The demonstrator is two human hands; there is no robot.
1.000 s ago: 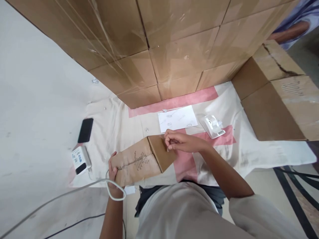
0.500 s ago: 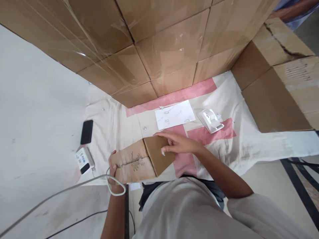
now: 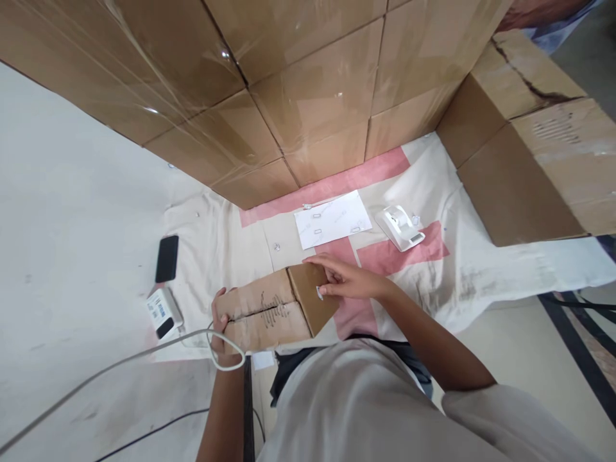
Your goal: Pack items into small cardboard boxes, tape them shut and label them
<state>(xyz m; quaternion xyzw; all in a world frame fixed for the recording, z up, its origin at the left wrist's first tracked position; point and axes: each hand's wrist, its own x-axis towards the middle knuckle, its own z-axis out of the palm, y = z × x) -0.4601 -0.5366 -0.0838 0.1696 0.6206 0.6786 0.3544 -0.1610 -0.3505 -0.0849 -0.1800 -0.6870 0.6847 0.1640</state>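
A small cardboard box with dark scribbled marks and a seam along its top is held close to the body, over the near edge of the cloth-covered table. My left hand grips its left end, with the thumb on top. At the right end, my right hand rests against the brown side, fingers along the far edge. A tiny whitish piece shows at my right thumb, against that side. A looped pale cable passes in front of my left wrist.
Large taped cartons form a wall at the back. More cartons stand at right. On the cloth lie a white sheet, a white dispenser-like device, a black phone and a white box-shaped device.
The box has turned slightly and shifted a little to the right with both hands on it. The whole view has also moved slightly.
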